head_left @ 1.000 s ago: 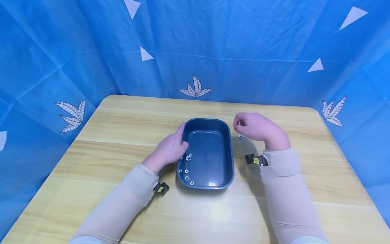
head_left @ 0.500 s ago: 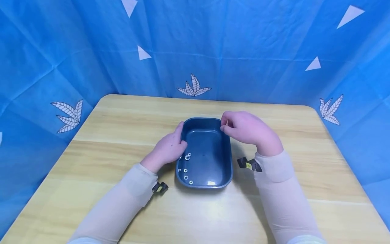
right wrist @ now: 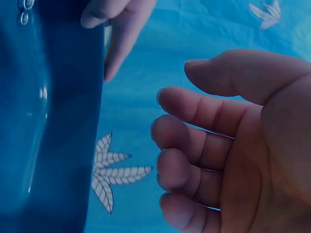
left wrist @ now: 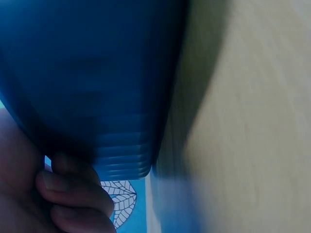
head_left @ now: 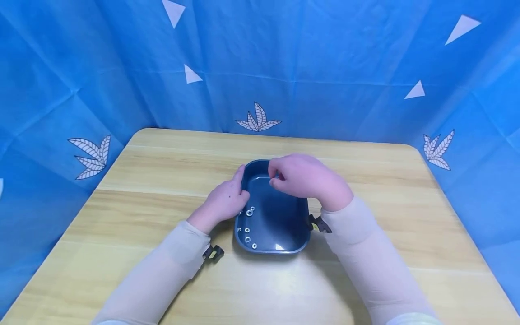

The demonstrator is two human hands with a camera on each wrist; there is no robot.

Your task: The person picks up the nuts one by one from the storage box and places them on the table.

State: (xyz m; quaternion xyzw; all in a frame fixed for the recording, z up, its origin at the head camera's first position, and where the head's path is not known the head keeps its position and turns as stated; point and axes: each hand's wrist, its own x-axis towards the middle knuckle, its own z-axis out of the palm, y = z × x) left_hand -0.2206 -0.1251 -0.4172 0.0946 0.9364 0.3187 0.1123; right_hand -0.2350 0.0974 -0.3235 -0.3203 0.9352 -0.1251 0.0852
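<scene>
A dark blue plastic tray (head_left: 280,221) sits on the table in the head view. Several small silver nuts (head_left: 249,212) lie along its left side; in the right wrist view, a few nuts (right wrist: 25,17) show at the top left. My left hand (head_left: 225,198) grips the left rim, thumb over the edge. The left wrist view has the curled fingers (left wrist: 77,191) against the tray's ridged outer wall. Over the tray's far right part hovers my right hand (head_left: 306,178), fingers loosely bent. Between its thumb and fingertips (right wrist: 172,167) a gap shows, with nothing seen in it.
The wooden table (head_left: 142,180) spreads around the tray, its far edge against a blue curtain (head_left: 345,54) printed with leaves and white triangles. A black wrist camera (head_left: 318,223) under the right sleeve is close to the tray's right rim.
My right hand has moved left from beside the tray to above it. Two nuts seen on the table earlier are out of sight, perhaps behind that hand. The left hand stays on the rim.
</scene>
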